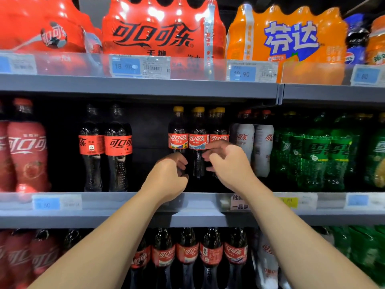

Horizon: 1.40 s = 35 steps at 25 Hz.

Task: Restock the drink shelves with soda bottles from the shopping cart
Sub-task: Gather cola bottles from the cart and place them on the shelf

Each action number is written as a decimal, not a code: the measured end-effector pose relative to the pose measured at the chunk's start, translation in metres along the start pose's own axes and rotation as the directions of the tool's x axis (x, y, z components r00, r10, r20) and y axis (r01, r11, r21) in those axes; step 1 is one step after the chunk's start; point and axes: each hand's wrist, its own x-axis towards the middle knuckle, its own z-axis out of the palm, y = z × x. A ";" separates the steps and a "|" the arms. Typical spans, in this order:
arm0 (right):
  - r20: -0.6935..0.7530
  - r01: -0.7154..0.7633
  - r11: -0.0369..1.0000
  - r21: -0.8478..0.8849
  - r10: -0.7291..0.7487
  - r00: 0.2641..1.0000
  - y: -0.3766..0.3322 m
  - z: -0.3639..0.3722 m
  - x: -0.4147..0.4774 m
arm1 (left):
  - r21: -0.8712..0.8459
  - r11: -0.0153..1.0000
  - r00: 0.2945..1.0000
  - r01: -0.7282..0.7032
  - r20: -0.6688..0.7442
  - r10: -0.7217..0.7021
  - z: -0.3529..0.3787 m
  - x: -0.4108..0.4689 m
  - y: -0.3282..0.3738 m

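Arms outstretched, the left hand and right hand curled beside a bottle between them on the shelf, grip uncertain; a gap to their left looked unfilled.

left hand + left forearm: bare | right hand + right forearm: bare (both uncovered to the frame edge)

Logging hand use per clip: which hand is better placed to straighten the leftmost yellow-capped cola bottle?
Likely left. The left hand curls directly in front of the lower body of the leftmost yellow-capped bottle; the right hand sits past the middle bottle, farther off.
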 end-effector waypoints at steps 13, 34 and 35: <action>0.115 0.053 0.972 -0.228 -0.027 0.993 0.014 0.018 -0.001 | 0.021 0.998 0.982 0.064 -0.181 -0.059 0.000 -0.004 0.004; 0.305 0.327 0.944 0.043 -0.324 0.896 -0.021 0.032 -0.200 | 0.321 0.939 0.981 0.122 -0.186 -0.064 -0.099 -0.331 -0.028; 0.364 0.305 0.948 0.088 -0.316 0.876 -0.027 0.041 -0.225 | 0.321 0.928 0.970 0.192 -0.202 -0.131 -0.107 -0.369 -0.031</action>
